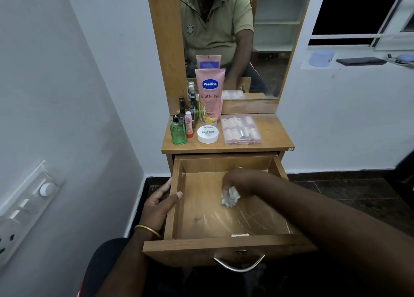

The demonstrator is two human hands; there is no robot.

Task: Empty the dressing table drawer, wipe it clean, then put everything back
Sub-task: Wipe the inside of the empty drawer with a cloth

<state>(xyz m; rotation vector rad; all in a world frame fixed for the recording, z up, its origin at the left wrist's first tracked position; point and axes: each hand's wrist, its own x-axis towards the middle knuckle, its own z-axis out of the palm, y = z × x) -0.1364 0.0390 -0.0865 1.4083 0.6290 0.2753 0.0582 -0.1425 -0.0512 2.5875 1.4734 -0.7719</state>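
White tissue [230, 196] bunched under right hand [240, 180] fingers on drawer [201, 218] floor.

Dim, even indoor light with a cool cast on the walls; the window [358, 12] at upper right is black. Wide-angle bending curves the switch panel [24, 209] at lower left. The right hand [233, 182] and its white cloth [230, 196] are motion-blurred. The mirror [235, 39] looks smudged.

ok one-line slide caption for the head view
Right hand wipes the emptied drawer with a white cloth while the left hand grips its side.
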